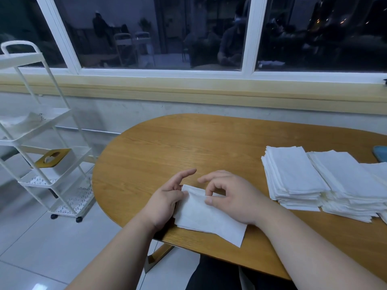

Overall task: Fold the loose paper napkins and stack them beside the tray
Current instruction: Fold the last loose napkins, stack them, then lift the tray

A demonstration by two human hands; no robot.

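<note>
Our napkin lay at the tabletop's near edge, its long axis running far-left to near-right. Our left hand pinched its far-left end, and our right hand pinched its far edge.

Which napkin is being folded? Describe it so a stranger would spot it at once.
Start at the oval wooden table. Near its front edge, the left hand and right hand pinch one napkin. Unlike the tall stacks to the right, it is a single piece lying alone.
</note>
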